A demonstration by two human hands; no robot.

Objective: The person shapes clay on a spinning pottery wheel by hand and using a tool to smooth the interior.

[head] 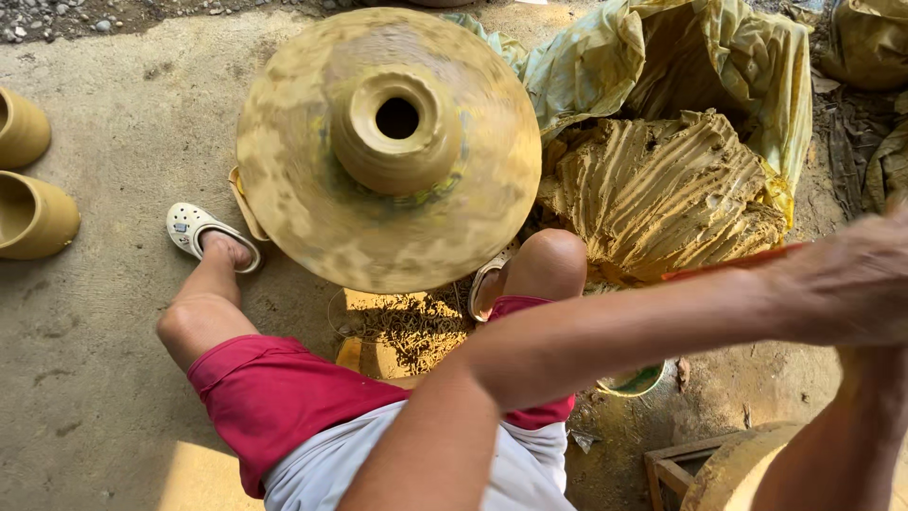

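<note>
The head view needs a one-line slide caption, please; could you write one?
Seated potter's hands meet beside a clay-smeared wheel bearing a small pot.

Concrete floor: potter's wheel centre; clay heap right of wheel; two clay pots far left of wheel.

I'm looking down at a pottery workshop: a clay-smeared wheel carrying a wet pot, a heap of raw clay in plastic sheeting, finished pots on concrete.
</note>
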